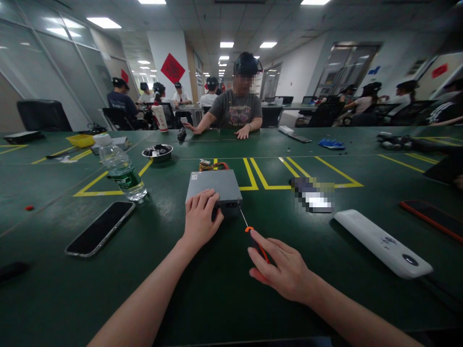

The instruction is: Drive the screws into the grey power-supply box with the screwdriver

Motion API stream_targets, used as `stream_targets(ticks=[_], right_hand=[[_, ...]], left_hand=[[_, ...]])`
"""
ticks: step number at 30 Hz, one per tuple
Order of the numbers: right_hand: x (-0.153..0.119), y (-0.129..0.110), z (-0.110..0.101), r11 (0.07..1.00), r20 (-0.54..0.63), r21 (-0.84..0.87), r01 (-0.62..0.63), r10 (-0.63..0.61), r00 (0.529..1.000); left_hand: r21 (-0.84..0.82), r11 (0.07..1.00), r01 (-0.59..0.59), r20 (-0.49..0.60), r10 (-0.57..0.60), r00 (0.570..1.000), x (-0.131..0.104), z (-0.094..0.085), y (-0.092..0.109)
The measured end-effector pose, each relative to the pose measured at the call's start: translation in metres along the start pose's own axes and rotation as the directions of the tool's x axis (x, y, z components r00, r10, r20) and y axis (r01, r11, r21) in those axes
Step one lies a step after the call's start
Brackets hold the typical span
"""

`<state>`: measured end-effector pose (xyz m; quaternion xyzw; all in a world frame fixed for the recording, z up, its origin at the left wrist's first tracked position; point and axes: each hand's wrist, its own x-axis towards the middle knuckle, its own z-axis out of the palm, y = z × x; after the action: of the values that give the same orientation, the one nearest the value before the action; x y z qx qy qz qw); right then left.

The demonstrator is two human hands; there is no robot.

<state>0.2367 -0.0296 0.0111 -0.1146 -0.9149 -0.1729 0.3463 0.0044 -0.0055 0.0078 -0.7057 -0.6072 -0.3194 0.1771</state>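
A grey metal computer power supply point(215, 182) lies on the green table, its bundle of coloured cables point(213, 166) behind it. My left hand point(201, 214) grips its near left part, fingers over the top and thumb at the front face. In my right hand point(282, 265) is a screwdriver point(257, 245) with a black and orange handle. Its thin shaft slants up and left, with the tip at the front right corner of the power supply. Whether the tip sits in a screw is too small to tell.
Left of the power supply are a water bottle point(125, 171), a phone point(101, 229) and a metal bowl point(157, 153) of small parts. To the right lie a white elongated device point(383, 243) and an orange-edged phone point(434, 217). Across the table point(217, 308) sits another person point(237, 106).
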Motion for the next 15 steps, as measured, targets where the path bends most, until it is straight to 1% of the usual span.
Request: stream_targets(ticks=[3, 9, 12, 15], right_hand=[[0.001, 0.0008, -0.0003, 0.999, 0.01, 0.029, 0.016, -0.016, 1.0], [-0.0009, 0.0016, 0.0013, 0.995, 0.081, 0.103, 0.016, -0.025, 0.996], [-0.003, -0.0002, 0.0034, 0.998, 0.075, 0.066, 0.024, -0.029, 0.997], [-0.0067, -0.0007, 0.0076, 0.999, 0.028, 0.005, 0.033, -0.033, 0.999]], left_hand=[[-0.002, 1.0, -0.005, 0.002, 0.005, 1.0, -0.0001, 0.0004, -0.0002], [-0.009, 1.0, 0.002, -0.006, -0.002, 1.0, -0.0001, 0.0012, -0.0002], [-0.008, 1.0, 0.0, -0.006, 0.0, 1.0, -0.0002, 0.0011, -0.0001], [-0.009, 1.0, 0.002, -0.008, -0.002, 1.0, -0.0001, 0.0009, -0.0001]])
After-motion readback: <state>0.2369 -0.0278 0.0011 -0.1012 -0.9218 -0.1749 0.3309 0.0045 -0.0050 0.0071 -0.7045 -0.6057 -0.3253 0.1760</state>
